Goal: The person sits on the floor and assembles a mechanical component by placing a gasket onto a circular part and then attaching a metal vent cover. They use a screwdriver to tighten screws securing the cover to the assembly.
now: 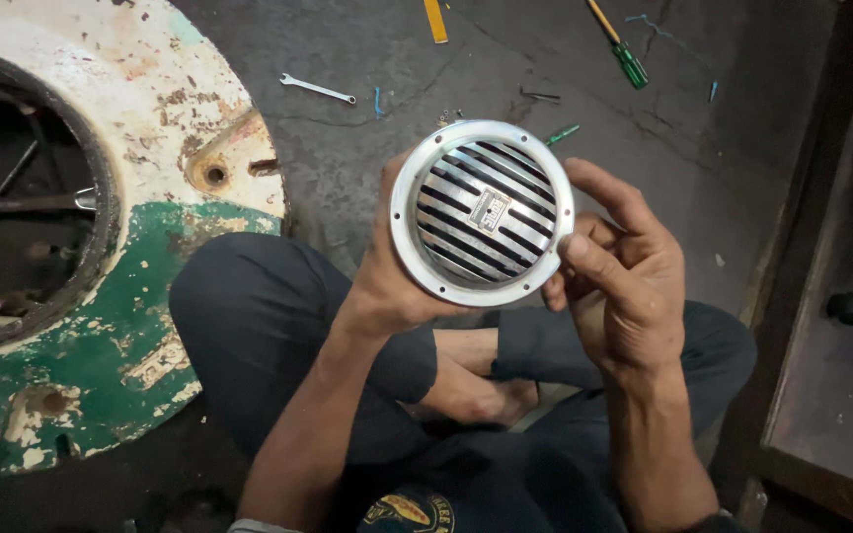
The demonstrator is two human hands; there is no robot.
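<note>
A round silver metal part (482, 211) with a slatted grille face and a small square plate at its centre is held up over my crossed legs. My left hand (387, 281) grips it from behind and below, mostly hidden by the part. My right hand (624, 266) holds its right rim, thumb and index finger pinching the edge. The back of the part is hidden.
A large worn white-and-green round metal housing (150, 148) with a dark opening lies on the floor at left. A small spanner (318, 89), a green-handled screwdriver (619, 44), a yellow strip (434, 20) and small bits lie on the dark floor beyond. A dark wooden frame (821, 296) stands at right.
</note>
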